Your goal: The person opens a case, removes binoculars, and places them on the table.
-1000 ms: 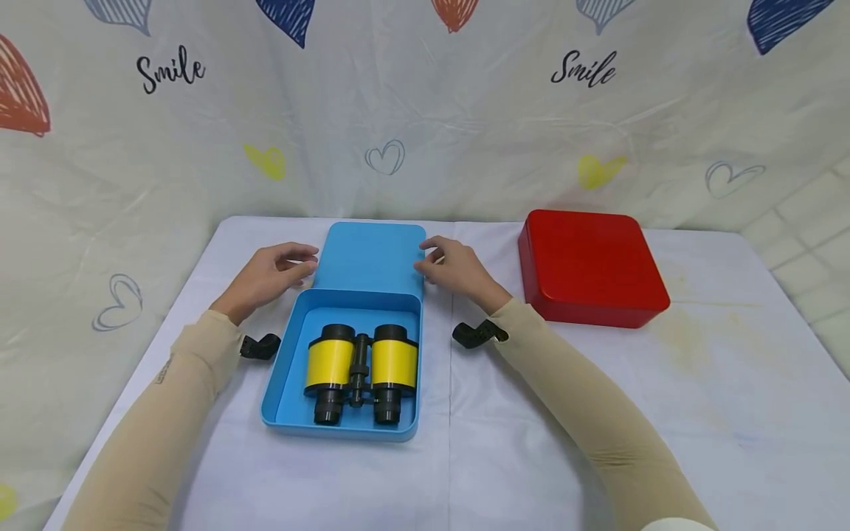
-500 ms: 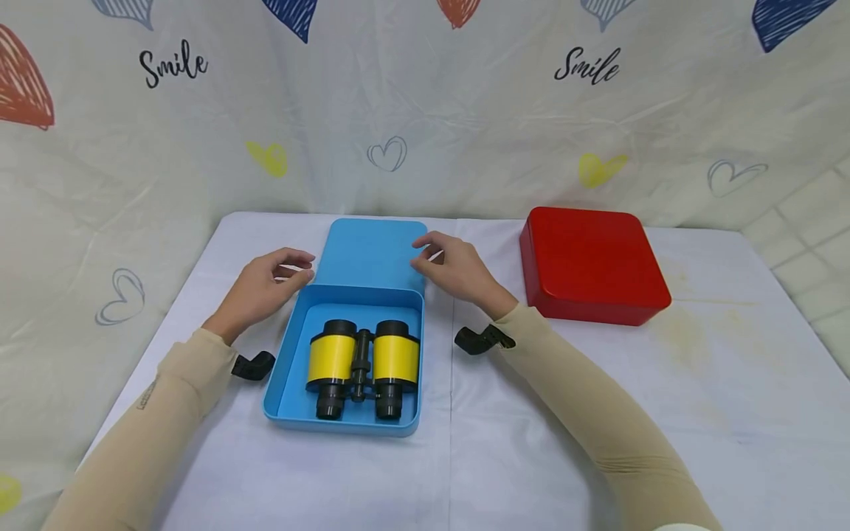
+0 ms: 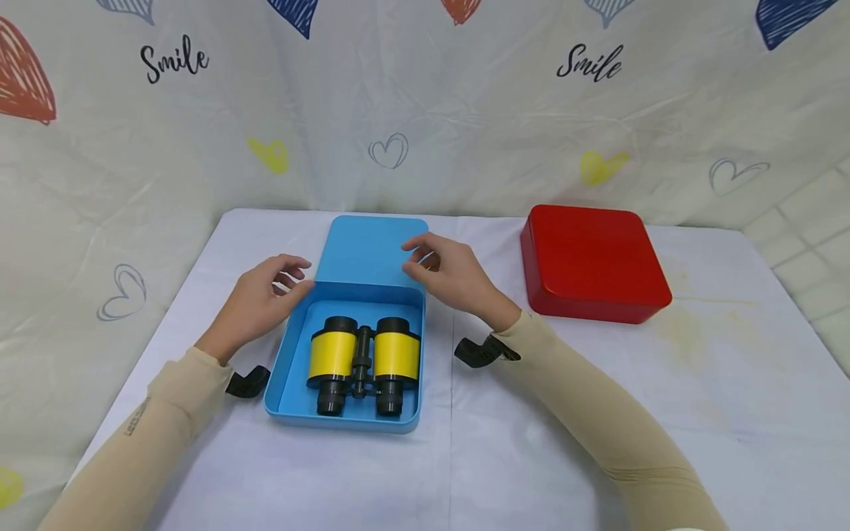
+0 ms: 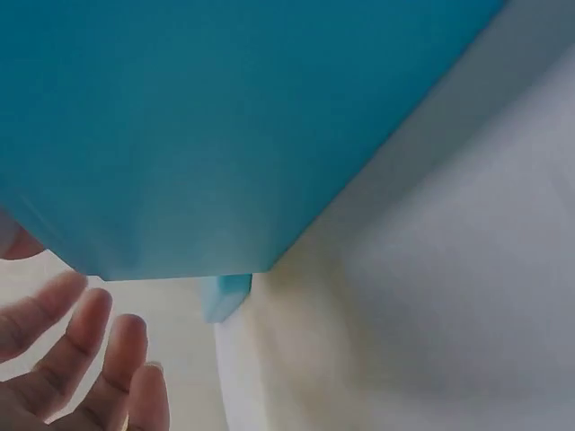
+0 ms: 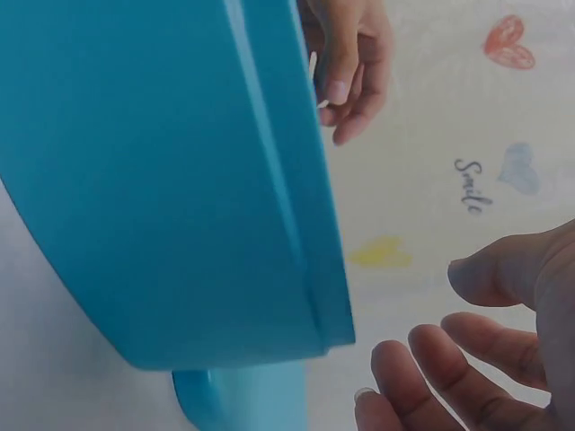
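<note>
A light-blue box (image 3: 282, 391) lies with its flat lid (image 3: 372, 251) laid back behind it. Inside the box sit yellow-and-black binoculars (image 3: 397, 355), eyepieces toward me. My left hand (image 3: 255, 302) is by the box's back left corner, fingers loosely bent with nothing in them; whether the thumb touches the rim I cannot tell. Over the lid's right edge hovers my right hand (image 3: 454, 273), thumb and fingers apart and holding nothing. In the left wrist view, spread fingers (image 4: 117, 359) are beside the blue box wall (image 4: 225, 135). The right wrist view shows the right fingers (image 5: 422, 368) apart from the box.
A closed red box (image 3: 598, 262) stands at the back right of the white-covered table (image 3: 531, 442). Behind the table hangs a pale curtain (image 3: 465, 110) printed with hearts and "Smile". Black wrist mounts (image 3: 249, 382) jut out near both cuffs.
My left hand has drawn back toward me and slightly left, away from the lid's side. The right hand has shifted left over the lid's edge. Box, lid and binoculars stay as they were.
</note>
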Tool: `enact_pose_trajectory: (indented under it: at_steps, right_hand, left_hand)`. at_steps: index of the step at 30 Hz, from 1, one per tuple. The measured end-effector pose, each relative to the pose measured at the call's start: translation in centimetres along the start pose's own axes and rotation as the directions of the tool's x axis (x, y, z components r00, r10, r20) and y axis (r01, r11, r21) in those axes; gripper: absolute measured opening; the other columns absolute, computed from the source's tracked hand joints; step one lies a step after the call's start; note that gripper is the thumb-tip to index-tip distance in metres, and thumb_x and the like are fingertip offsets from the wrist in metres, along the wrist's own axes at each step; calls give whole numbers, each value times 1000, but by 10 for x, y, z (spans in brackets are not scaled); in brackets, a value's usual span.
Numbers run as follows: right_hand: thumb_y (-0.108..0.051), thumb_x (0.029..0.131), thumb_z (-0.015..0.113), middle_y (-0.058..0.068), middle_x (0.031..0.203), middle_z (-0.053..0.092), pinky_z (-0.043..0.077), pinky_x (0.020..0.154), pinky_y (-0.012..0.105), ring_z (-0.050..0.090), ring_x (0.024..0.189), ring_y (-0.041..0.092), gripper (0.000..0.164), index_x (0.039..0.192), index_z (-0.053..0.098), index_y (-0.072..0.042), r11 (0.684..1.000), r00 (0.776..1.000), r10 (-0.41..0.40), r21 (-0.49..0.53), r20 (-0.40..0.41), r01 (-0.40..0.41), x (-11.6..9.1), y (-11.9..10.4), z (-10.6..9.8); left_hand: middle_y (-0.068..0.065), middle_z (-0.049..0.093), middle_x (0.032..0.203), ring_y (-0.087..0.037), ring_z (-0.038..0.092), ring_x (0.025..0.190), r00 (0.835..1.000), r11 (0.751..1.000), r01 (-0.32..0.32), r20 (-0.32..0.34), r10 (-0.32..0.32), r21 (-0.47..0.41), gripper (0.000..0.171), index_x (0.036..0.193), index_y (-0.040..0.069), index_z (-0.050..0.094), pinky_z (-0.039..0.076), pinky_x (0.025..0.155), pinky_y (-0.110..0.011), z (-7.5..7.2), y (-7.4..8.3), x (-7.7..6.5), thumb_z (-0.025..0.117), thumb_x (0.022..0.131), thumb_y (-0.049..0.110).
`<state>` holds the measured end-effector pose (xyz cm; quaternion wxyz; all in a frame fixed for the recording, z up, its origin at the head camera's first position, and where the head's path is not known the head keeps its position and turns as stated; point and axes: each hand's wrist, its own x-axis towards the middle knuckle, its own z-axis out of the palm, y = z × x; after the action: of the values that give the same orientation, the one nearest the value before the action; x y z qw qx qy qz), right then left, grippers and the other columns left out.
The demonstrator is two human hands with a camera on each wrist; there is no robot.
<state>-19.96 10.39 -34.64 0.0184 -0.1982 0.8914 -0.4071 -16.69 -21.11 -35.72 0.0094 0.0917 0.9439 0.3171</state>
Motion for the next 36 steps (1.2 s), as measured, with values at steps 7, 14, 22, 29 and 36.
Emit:
enact_pose_trajectory:
  at_steps: [7,14,22,29,36]
  right_hand:
    - [-22,100,66,7,115,73,62,90,38,70,100,21,32,129,65,-9,993,993,-116,-24,-3,115,-10,-12,3]
    - [-20,99,69,8,114,73,61,91,36,69,100,19,31,128,66,-8,983,984,-177,-34,13,178,-20,-24,7]
    - [-20,98,71,7,115,70,61,92,35,67,101,18,32,128,66,-8,969,967,-241,-39,79,245,-33,-36,14]
    - [-23,98,70,9,118,68,62,91,39,68,105,23,36,130,65,-8,954,952,-282,-66,119,291,-43,-42,22]
    - [-24,96,73,11,118,67,60,87,32,65,106,23,37,128,65,-8,904,923,-365,-190,124,384,-52,-46,32]
  left_hand:
    - [-25,53,135,-40,56,118,999,996,46,-21,-45,81,64,150,-1,42,58,95,-58,0,2,-10,62,102,37]
    - [-29,50,136,-43,52,120,997,988,73,1,-73,134,71,152,-3,38,57,95,-59,1,7,-16,65,100,37]
    - [-32,51,135,-47,45,121,999,981,47,2,-49,189,72,151,-7,38,51,94,-60,4,13,-22,66,98,33]
    - [-36,54,129,-49,47,116,998,954,-18,-54,36,300,76,149,-13,37,49,93,-58,8,15,-26,69,96,31]
    - [-37,60,119,-47,52,104,977,866,-88,-126,171,492,71,138,-17,47,49,86,-54,13,18,-29,72,93,32]
